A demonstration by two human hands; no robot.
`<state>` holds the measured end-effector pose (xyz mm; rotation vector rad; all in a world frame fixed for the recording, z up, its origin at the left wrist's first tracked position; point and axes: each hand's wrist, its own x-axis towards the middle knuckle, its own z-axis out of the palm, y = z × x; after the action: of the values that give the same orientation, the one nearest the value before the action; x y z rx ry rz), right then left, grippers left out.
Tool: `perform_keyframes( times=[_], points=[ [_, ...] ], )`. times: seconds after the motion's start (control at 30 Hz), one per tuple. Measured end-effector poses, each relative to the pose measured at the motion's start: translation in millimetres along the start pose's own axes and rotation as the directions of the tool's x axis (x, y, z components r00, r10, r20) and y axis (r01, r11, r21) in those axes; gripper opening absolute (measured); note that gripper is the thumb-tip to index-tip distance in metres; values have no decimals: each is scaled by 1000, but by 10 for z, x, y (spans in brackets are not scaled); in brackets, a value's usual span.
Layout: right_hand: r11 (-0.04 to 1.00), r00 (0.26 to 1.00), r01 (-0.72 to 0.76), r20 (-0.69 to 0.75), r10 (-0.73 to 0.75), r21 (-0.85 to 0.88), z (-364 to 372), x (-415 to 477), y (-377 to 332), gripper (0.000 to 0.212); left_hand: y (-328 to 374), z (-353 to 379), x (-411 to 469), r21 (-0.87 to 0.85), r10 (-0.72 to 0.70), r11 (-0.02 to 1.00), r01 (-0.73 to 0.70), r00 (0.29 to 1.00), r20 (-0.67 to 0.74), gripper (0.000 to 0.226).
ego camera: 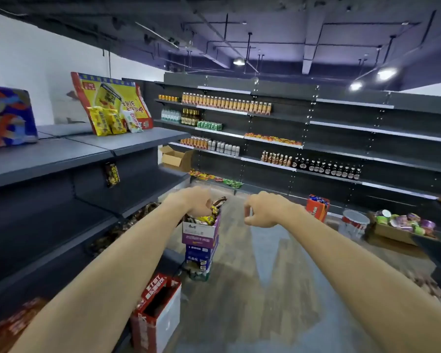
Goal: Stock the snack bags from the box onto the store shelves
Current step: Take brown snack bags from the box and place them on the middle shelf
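Observation:
A purple and white box (pixel 201 234) stands on a stack of boxes in the aisle, filled with dark snack bags (pixel 215 207). My left hand (pixel 194 201) reaches into the top of the box, fingers curled round the bags. My right hand (pixel 259 211) hovers to the right of the box, fingers loosely curled, holding nothing. Dark snack bags (pixel 127 225) lie on the lower left shelf (pixel 61 240). One dark bag (pixel 111 174) stands on the shelf above.
A red open box (pixel 158 312) sits on the floor near my left arm. Yellow snack bags (pixel 107 121) stand on the top left shelf. The far shelving (pixel 278 138) carries bottles and cans. A red box (pixel 317 207), a bucket and a tray of cups stand at right.

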<state>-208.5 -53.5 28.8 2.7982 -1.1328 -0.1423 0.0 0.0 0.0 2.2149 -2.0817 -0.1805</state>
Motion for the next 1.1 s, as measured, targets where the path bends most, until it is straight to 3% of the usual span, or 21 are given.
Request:
perform_keyframes(
  times=[0.37,0.77,0.93,1.1],
  points=[
    [998,998,40,48,-38,-41,517,1779,910,27,-689,414,1974,45,1,999,-5,995,98,12],
    [987,986,140,85,-146,73,810,4143,2233,30,-1281,503,4071,44,-167,986,163,974,153,16],
    [977,968,174,163,-192,122,1134,5114,2319,48,-1718,705,4780,0,-247,968,252,949,193,19],
    [957,963,137,192,-189,256,1660,6162,2333,65,-2308,1219,5535,-44,-339,938,345,935,108,17]
  ],
)
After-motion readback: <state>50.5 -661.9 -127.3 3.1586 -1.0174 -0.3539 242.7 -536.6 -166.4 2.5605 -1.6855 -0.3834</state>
